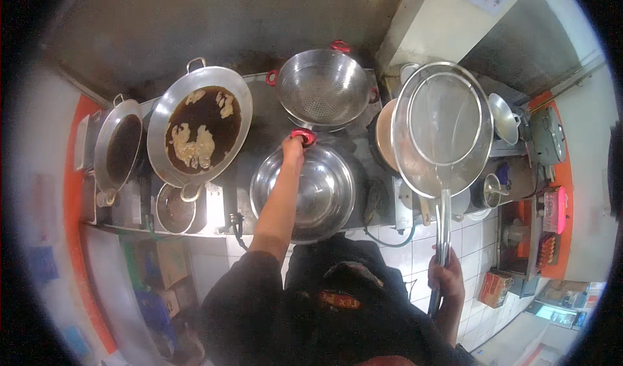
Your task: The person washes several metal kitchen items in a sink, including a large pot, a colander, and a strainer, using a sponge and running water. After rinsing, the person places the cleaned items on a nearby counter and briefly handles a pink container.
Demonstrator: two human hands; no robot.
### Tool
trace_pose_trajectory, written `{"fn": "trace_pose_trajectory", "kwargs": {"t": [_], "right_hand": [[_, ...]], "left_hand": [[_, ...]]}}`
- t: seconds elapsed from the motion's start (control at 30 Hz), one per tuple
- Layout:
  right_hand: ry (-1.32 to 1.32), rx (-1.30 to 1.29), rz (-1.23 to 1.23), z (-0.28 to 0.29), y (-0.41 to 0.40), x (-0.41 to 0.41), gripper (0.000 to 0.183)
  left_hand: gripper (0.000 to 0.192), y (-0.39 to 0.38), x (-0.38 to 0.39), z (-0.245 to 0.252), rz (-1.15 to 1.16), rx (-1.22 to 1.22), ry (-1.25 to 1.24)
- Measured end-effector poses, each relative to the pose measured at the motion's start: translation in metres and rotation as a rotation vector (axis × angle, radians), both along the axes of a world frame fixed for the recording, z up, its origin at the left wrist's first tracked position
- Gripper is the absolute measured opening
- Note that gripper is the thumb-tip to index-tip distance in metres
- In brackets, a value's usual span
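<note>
My left hand (293,153) is closed around a red handle (303,135) on the near side of a perforated steel colander (321,91). More red handles show around the colander's rim. Just in front of me, partly under my forearm, is a wide steel bowl (323,195). In my right hand (448,273) are the long metal handles of a large round wire-mesh strainer (445,118). A smaller ring shows within its rim; whether that is a second strainer I cannot tell. The strainer is raised over the right side of the stove, hiding part of a pot (385,127).
Left of the colander, a large wok (160,137) holds dark oil with pale battered pieces (194,144) frying. Beside it stand a second wok (100,156) of dark liquid and a small bowl (176,220). A green hose (394,244) hangs at the stove's front edge.
</note>
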State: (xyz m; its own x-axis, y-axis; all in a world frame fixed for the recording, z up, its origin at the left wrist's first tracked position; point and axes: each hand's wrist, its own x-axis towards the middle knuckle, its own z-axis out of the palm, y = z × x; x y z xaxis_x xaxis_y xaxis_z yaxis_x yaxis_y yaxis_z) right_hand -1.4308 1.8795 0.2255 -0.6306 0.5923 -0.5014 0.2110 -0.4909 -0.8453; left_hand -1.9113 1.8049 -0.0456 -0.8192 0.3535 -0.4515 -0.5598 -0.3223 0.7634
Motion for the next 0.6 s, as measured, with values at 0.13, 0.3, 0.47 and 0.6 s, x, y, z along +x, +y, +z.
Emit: {"fn": "trace_pose_trajectory", "kwargs": {"t": [0.13,0.3,0.47,0.6], "right_hand": [[-0.044,-0.058,0.003,-0.007,-0.012,0.009,0.052],[-0.090,-0.104,0.037,-0.018,-0.019,0.009,0.045],[-0.148,-0.128,0.110,-0.026,-0.011,0.002,0.045],[-0.201,-0.115,0.243,-0.029,0.000,-0.013,0.045]], "left_hand": [[0.023,0.033,-0.049,-0.053,0.081,0.078,-0.030],[0.022,0.041,-0.068,-0.066,-0.025,-0.027,0.025],[0.023,0.043,-0.060,-0.038,-0.168,0.039,-0.039],[0.027,0.047,-0.061,-0.034,-0.160,0.062,-0.160]]}}
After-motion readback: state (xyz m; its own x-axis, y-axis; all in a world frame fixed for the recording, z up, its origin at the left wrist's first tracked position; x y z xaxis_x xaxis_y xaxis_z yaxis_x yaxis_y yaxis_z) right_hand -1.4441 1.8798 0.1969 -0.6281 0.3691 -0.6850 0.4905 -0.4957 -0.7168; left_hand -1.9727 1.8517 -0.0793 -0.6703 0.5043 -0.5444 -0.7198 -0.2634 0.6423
